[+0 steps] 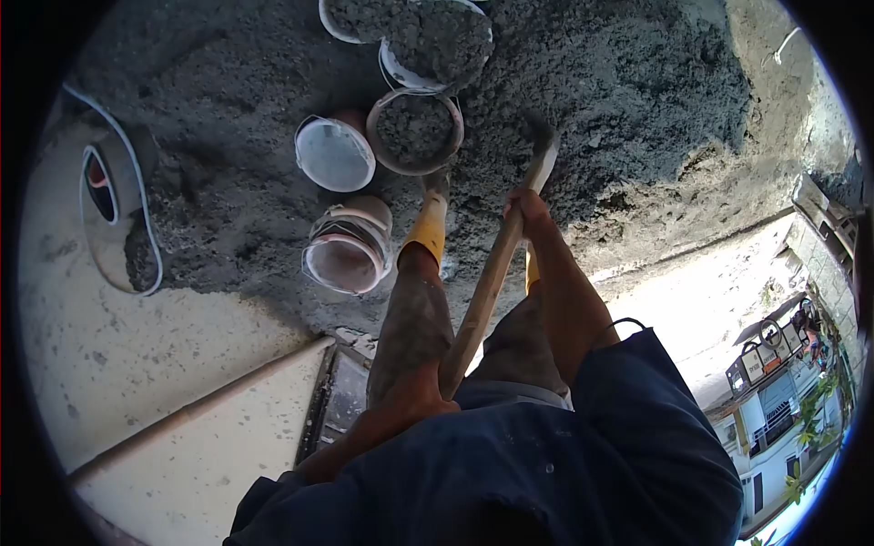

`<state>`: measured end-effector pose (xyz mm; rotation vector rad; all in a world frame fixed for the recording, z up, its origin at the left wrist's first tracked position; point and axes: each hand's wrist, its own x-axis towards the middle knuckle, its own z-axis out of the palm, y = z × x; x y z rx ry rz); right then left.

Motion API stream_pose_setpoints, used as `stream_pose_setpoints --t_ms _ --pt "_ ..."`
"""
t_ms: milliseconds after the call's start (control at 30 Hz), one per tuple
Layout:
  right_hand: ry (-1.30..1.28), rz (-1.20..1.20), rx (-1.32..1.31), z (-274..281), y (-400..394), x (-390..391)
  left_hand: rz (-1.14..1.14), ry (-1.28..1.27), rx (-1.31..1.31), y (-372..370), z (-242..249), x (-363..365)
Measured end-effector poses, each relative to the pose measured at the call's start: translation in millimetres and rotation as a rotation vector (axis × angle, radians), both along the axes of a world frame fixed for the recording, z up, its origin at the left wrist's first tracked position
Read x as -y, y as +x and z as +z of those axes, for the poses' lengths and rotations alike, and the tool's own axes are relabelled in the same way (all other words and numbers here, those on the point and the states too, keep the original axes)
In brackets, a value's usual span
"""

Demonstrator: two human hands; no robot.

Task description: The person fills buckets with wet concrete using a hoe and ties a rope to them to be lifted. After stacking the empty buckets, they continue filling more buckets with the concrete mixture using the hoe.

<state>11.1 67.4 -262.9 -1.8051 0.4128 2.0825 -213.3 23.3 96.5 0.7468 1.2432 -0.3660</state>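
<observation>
Both my hands grip the long wooden handle of a shovel (487, 287). My right hand (528, 211) is wrapped around it near the head, and my left hand (421, 393) closes on the rear end, close to my body. The shovel's dark head points down toward the wet grey concrete mix (655, 100); its blade is mostly hidden. Left of the head stands a bucket full of mix (391, 166). Beside that bucket is a white bucket (335, 156) with a pale inside, and nearer me are stacked buckets (346, 262).
Two more filled buckets, one a white bucket (390, 68), stand at the top. A pale hose or cable (137, 182) curves at the left. Yellow boots (426, 227) are on my feet among the mix. A bright wall edge (692, 246) runs along the right.
</observation>
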Motion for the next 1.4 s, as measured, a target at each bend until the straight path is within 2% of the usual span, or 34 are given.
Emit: stream_pose_setpoints --t_ms 33,67,100,133,167,267,300,367,433,500,600,633,667,733,767,833,867,933,1000,1033,1067,1100,1133,1200,1233,1300,1367,1400 --pt "0.017 -0.019 -0.012 4.8 -7.4 -1.2 -0.024 0.079 -0.028 -4.4 7.2 -14.9" --pt "-0.019 -0.164 -0.072 13.1 -12.6 1.8 -0.034 0.091 -0.039 -9.3 14.6 -33.7" --pt "-0.076 -0.298 -0.126 27.5 -14.8 12.8 -0.149 -0.111 -0.053 -10.4 27.6 -64.4" --pt "-0.082 -0.293 -0.124 41.4 -16.8 20.5 -0.258 -0.313 -0.059 -13.1 39.4 -85.1" --pt "-0.080 -0.388 -0.104 51.9 -20.7 17.3 -0.251 -0.302 -0.056 -20.8 46.3 -94.2" --pt "-0.076 -0.567 -0.068 93.6 -39.2 7.8 -0.452 -0.294 -0.048 -59.0 73.9 -121.5" --pt "-0.079 -0.659 -0.045 110.1 -46.7 1.7 -0.479 -0.282 -0.045 -72.6 87.2 -135.4" --pt "-0.037 -0.660 -0.038 148.3 -68.1 -9.0 -0.568 -0.192 -0.061 -105.3 114.1 -150.0" --pt "0.027 -0.752 -0.025 189.0 -101.0 -27.7 -0.638 -0.102 -0.168 -142.0 141.6 -160.4" --pt "0.074 -0.802 -0.027 230.9 -147.5 -51.5 -0.726 0.115 -0.388 -195.9 156.6 -150.5" --pt "0.126 -0.816 -0.274 229.0 -224.4 -80.0 -0.737 0.515 -0.782 -307.8 123.8 -139.4" --pt "0.139 -0.791 -0.357 219.9 -248.3 -88.0 -0.823 0.594 -0.858 -348.1 97.7 -143.3" --pt "0.140 -0.790 -0.366 213.6 -266.8 -94.0 -0.949 0.534 -0.914 -376.3 66.9 -158.3" --pt "0.099 -0.684 -0.366 202.8 -290.0 -119.3 -0.891 0.756 -1.002 -423.2 16.8 -164.2" --pt "0.125 -0.702 -0.368 200.9 -287.6 -129.4 -0.898 0.787 -1.001 -425.7 -2.2 -174.7" --pt "0.196 -0.672 -0.274 200.4 -257.8 -108.6 -0.739 0.824 -0.827 -417.3 -38.7 -153.6" --pt "0.279 -0.693 -0.238 196.7 -234.0 -94.4 -0.699 0.777 -0.751 -399.8 -59.2 -129.6" --pt "0.302 -0.581 -0.084 201.5 -167.3 -75.2 -0.659 0.779 -0.557 -339.7 -94.7 -86.0" --pt "0.394 -0.499 0.051 196.2 -89.1 -57.3 -0.602 0.568 -0.310 -259.0 -119.7 -36.0" --pt "0.400 -0.484 0.111 194.5 -47.6 -55.0 -0.391 0.581 -0.109 -209.3 -115.3 -15.8" --pt "0.391 -0.402 0.175 198.8 -8.0 -60.8 -0.319 0.555 0.034 -165.2 -124.7 9.0" --pt "0.456 -0.383 0.260 185.0 33.7 -63.9 -0.288 0.376 0.117 -113.3 -123.8 20.3" --pt "0.466 -0.312 0.367 172.9 71.2 -72.5 -0.284 0.435 0.202 -62.6 -120.3 29.7" --pt "0.445 -0.151 0.557 140.8 127.1 -91.6 -0.125 0.217 0.230 27.0 -117.2 37.3" --pt "0.411 -0.059 0.630 121.9 143.5 -94.9 -0.044 0.227 0.187 56.2 -106.1 29.0" --pt "0.285 0.042 0.663 83.0 138.4 -80.1 -0.012 0.186 0.142 71.9 -103.2 44.1" --pt "0.206 0.071 0.523 42.6 103.5 -23.0 0.003 -0.057 0.050 58.5 -83.9 65.5" --pt "0.165 -0.019 0.452 35.0 89.2 3.1 0.005 -0.073 0.041 51.1 -71.2 64.6"
